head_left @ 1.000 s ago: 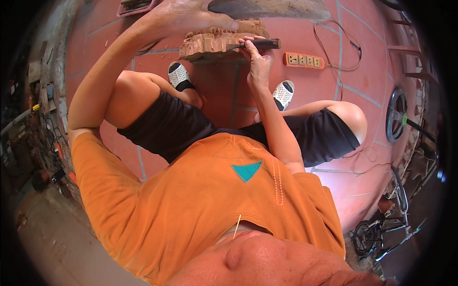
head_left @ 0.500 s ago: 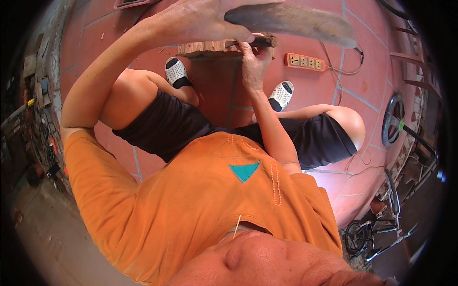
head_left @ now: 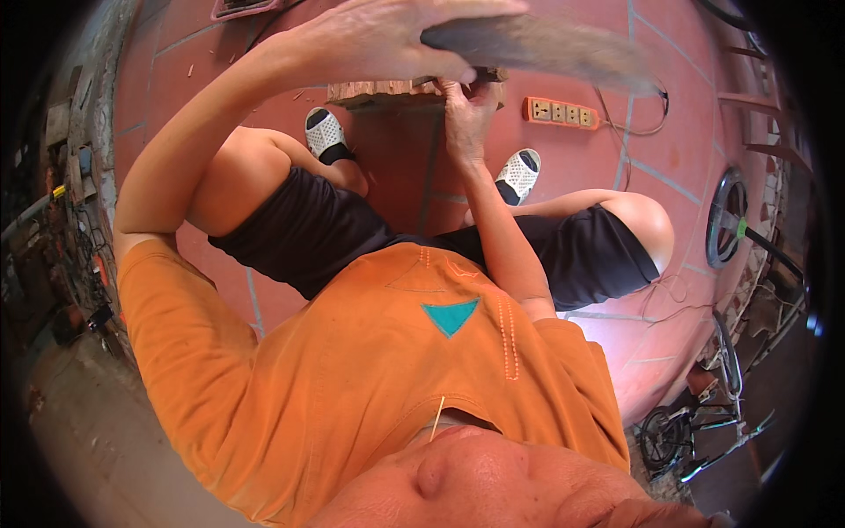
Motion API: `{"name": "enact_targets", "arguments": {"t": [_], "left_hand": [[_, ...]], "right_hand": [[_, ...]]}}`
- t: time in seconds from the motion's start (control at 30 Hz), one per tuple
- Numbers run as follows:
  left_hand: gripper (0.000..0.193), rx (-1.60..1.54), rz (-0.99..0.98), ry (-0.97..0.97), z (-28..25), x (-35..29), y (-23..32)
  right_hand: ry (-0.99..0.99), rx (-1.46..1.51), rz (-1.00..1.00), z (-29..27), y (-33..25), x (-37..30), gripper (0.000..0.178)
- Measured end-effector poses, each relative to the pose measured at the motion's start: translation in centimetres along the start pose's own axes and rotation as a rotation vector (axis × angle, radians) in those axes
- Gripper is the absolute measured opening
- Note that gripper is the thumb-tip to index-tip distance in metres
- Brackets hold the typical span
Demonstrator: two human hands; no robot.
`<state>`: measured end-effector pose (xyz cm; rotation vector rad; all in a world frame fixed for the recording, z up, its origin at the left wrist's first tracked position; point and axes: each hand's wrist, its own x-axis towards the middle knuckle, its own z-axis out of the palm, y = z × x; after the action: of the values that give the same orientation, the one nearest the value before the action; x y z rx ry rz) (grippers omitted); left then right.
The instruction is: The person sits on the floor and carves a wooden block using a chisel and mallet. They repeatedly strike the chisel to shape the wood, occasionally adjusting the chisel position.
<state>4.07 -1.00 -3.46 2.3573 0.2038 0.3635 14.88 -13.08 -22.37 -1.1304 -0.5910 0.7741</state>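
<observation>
My left hand (head_left: 378,44) is closed around the grip end of a broad-bladed knife (head_left: 546,55), whose long grey-brown blade points right and is smeared by motion. The handle is hidden in the hand. Just under the blade, my right hand (head_left: 466,114) pinches a small dark piece (head_left: 484,77), possibly wood, mostly covered by the fingers and the blade. That piece rests at the right part of a rough wooden block (head_left: 378,93) on the floor. Whether blade and piece touch, I cannot tell.
An orange power strip (head_left: 561,113) with a cable lies on the red tile floor right of the block. My feet in white perforated shoes (head_left: 326,132) flank the work. A black wheel-like ring (head_left: 726,218), a bicycle (head_left: 695,431) and a pink crate (head_left: 238,9) stand farther out.
The knife and my left hand have shifted slightly right and down, so the blade covers more of the dark piece. My right hand stays almost in place.
</observation>
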Motion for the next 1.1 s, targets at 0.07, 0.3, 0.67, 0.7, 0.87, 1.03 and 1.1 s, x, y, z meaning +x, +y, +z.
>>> {"name": "enact_targets", "arguments": {"t": [0.07, 0.3, 0.67, 0.7, 0.87, 1.03, 1.1], "left_hand": [[0.075, 0.172, -0.187, -0.268, -0.5, 0.1, 0.2], [0.073, 0.266, -0.437, -0.26, -2.5, -0.3, -0.1], [0.075, 0.302, -0.333, -0.119, -3.3, -1.4, 0.0], [0.076, 0.299, -0.338, -0.128, -3.4, -1.3, 0.0], [0.078, 0.243, -0.238, -0.054, -3.4, -0.5, 1.6], [0.079, 0.074, -0.083, 0.07, -2.6, 0.1, 1.3], [0.079, 0.102, -0.152, -0.001, -2.4, 0.1, 1.5]], "right_hand": [[0.006, -0.05, 0.018, -1.0, 1.0, 0.1, 0.025], [0.021, 0.132, 0.225, -1.3, 0.0, 0.8, 0.024], [0.052, 0.141, 0.157, -0.7, -1.2, 1.8, 0.024], [0.052, 0.141, 0.168, -0.7, -1.0, 1.7, 0.024], [0.045, 0.109, 0.166, -0.2, -0.1, 1.3, 0.024], [-0.019, -0.015, -0.007, 0.1, 0.8, 1.4, 0.02], [-0.034, -0.081, -0.025, 0.1, 0.8, 1.6, 0.019]]}}
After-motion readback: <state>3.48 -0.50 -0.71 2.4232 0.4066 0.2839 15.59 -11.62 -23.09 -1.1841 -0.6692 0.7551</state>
